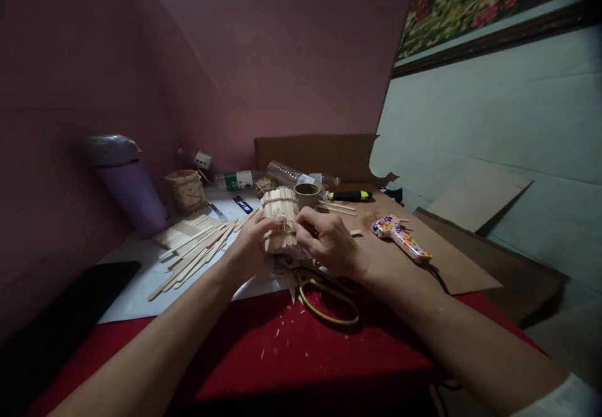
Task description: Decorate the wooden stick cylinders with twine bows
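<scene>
My left hand [248, 246] is closed around the left side of a small holder made of upright craft sticks [281, 240]. A strand of twine [277, 200] circles the holder near its top, and more twine shows lower down at my fingertips. At the holder's right side my right hand [333, 240] pinches the lower twine with thumb and forefinger; the very tips are partly hidden. Just below both hands lies a pair of scissors [329, 320] with yellow-rimmed handles, its blades mostly covered.
Loose craft sticks [202, 257] spread to the left, beside a purple tumbler [132, 194] and a finished-looking twine-wrapped cup [186, 191]. Behind stand a roll of tape [306, 195] and plastic bottles [286, 172]. A yellow-black cutter [350, 195] and a patterned glue gun [402, 239] lie right, on cardboard.
</scene>
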Available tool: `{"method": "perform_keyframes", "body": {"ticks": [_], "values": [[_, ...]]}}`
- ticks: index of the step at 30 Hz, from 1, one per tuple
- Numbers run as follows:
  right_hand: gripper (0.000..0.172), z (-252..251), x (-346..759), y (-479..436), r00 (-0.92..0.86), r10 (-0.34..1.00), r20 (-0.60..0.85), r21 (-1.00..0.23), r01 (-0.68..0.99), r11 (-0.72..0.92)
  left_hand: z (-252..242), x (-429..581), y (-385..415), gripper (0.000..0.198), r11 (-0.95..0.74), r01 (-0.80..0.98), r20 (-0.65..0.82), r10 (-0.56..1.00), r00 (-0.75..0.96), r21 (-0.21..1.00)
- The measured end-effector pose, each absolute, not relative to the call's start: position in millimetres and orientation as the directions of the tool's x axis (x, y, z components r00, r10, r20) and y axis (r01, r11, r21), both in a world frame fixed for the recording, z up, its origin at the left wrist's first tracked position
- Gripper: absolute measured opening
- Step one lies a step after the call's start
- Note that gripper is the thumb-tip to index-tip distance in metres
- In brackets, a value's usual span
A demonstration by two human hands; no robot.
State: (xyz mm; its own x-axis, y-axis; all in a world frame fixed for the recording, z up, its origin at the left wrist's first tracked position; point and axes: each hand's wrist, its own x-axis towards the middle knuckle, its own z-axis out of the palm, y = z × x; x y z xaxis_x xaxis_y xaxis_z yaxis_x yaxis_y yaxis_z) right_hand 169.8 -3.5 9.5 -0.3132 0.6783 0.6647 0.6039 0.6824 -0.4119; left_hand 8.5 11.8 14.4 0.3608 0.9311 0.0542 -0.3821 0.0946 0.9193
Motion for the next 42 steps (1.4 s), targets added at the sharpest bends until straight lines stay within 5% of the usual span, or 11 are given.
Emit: {"method": "perform_keyframes", "body": {"ticks": [12,19,28,38,42], "values": [[0.015,5.1,168.0,-3.5,-0.357,0.564,0.744,-0.266,0.616,0.742,7.3,9.5,16.8,0.042,-0.004,-0.393,0.125,0.952,0.281,0.92],[0.01,1.6,169.3,-0.3,-0.323,0.595,0.736,-0.325,0.602,0.729,0.9,11.1,23.5,0.041,-0.022,-0.393,0.132,0.957,0.257,0.919],[0.016,-0.6,171.6,5.1,-0.355,0.528,0.771,-0.187,0.666,0.722,8.7,7.8,15.8,0.037,0.038,-0.384,0.094,0.943,0.319,0.923],[0.016,0.3,169.6,0.7,-0.342,0.591,0.73,-0.225,0.697,0.681,5.2,9.6,18.9,0.047,-0.071,-0.341,0.164,0.954,0.253,0.937],[0.011,2.5,168.7,1.4,-0.27,0.64,0.72,-0.395,0.599,0.697,7.3,7.2,18.8,0.042,-0.066,-0.35,0.161,0.955,0.249,0.934]]}}
